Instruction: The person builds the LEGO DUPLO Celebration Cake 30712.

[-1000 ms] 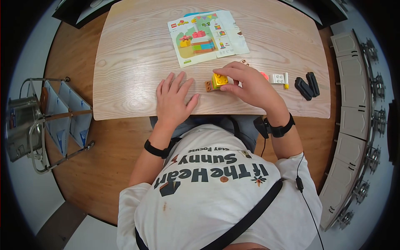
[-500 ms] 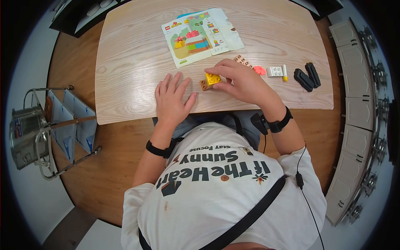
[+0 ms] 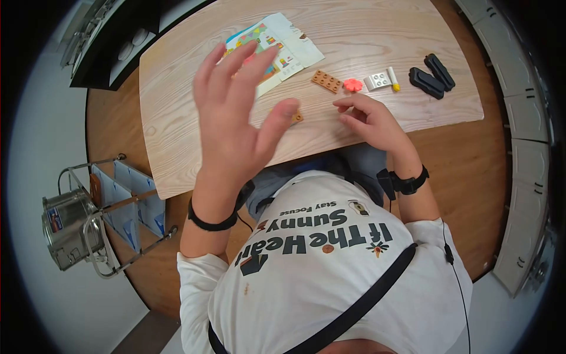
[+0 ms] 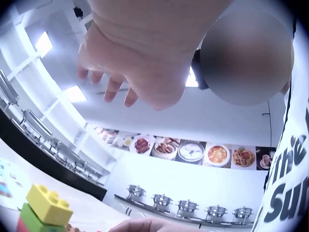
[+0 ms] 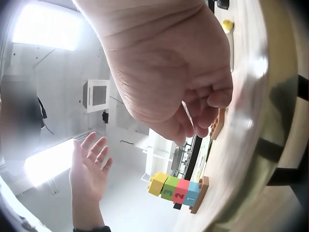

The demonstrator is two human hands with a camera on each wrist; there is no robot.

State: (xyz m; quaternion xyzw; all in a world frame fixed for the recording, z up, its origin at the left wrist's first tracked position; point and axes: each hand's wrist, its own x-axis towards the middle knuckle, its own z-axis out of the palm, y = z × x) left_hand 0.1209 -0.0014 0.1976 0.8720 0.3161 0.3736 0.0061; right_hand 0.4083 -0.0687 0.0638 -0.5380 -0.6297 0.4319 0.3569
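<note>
My left hand (image 3: pixel 233 127) is raised high above the table, fingers spread, with nothing in it. Below it, mostly hidden in the head view, stands a tower of toy bricks. The right wrist view shows its brown base plate (image 5: pixel 203 195), then a blue brick (image 5: pixel 191 193) marked 1, a red brick (image 5: pixel 180 190) marked 2, a green brick (image 5: pixel 169 187) marked 3 and a yellow brick (image 5: pixel 157 184) at the end. My right hand (image 3: pixel 374 121) is apart from the tower, right of it near the table's front edge, its fingers loosely bent and holding nothing.
Right of the tower lie a brown studded plate (image 3: pixel 326 81), a coral flower piece (image 3: pixel 353 85), a white brick (image 3: pixel 377 81) and a white candle piece with a yellow tip (image 3: pixel 393 79). Two black objects (image 3: pixel 427 82) lie farther right. A picture leaflet (image 3: pixel 298 50) lies behind the left hand.
My right hand has let go of the yellow brick and drawn back to the right. The left hand has risen from the tabletop toward the head camera, and the head view has turned.
</note>
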